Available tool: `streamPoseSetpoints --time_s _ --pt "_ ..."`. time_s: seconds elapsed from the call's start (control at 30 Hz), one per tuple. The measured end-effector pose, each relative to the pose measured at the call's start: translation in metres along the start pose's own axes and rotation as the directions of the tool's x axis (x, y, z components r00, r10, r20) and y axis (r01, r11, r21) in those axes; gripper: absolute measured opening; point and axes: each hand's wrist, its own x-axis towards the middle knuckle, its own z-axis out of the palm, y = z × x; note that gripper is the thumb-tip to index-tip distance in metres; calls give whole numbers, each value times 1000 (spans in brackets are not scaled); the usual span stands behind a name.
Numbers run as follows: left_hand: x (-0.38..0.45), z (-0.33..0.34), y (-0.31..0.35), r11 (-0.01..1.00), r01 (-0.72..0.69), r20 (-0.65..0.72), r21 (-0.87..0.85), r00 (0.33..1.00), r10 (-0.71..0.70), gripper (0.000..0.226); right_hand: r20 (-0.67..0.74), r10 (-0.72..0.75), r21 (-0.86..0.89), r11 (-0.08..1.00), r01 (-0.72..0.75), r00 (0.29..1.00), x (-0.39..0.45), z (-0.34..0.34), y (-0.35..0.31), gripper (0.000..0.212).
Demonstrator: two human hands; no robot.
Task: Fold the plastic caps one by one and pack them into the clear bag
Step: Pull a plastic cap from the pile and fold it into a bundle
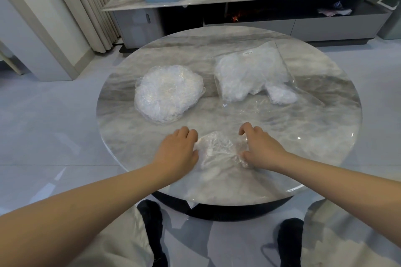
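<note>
Head view, hands: My left hand (178,151) and right hand (259,147) lay on either side of one plastic cap (219,150), each touching its edge.
Left hand state: Its fingers were bent over the cap's left rim, and I judged them to be gripping the film.
Right hand state: Its curled fingers and thumb pinched the cap's right rim.
Why held so: I judged that I had the cap by opposite edges so I could flatten it on the table (314,147) and bring one half over the other.
Cap position: It sat crumpled between my two hands, close to me, on the near part of the table.
Unfolded pile (168,93): A round heap of caps waited beyond my left hand, well apart from it, probably kept there as the supply.
Clear bag (251,71): It lay beyond my right hand, already holding white caps, with its mouth turned toward me; that seemed to suit sliding each folded cap in.
Stray cap (281,94): One white bunch lay at the bag's mouth; I could not tell if it was inside.
</note>
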Motion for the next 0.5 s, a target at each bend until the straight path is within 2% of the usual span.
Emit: streamPoseSetpoints --time_s 0.07,0.13,0.2,0.3,0.37,0.43,0.5 --pt "-2 -2 7 989 -143 -113 -49 984 136 21 22 20 71 997 -22 1000 -2 0 -1 31" --pt "-6 1 16 964 -257 -128 -61 960 248 17 53 42 128 991 -48 998 -4 2 -2 26" --pt "-11 3 28 959 -268 -13 -94 963 268 38 90 42 173 983 -57 995 -7 3 -4 23" --pt "-19 6 36 987 -137 243 -88 958 155 69 151 31 295 953 -75 988 -12 3 -9 20" --pt "-19 6 34 987 -128 300 -94 942 151 78 211 31 382 917 -111 977 -17 2 -15 23" --pt "-17 9 27 975 -189 305 -117 927 217 85 294 7 460 875 -148 956 -20 1 -19 28" --pt "-15 10 20 957 -262 375 -126 880 291 91 351 -24 548 816 -184 936 -21 -1 -21 29"
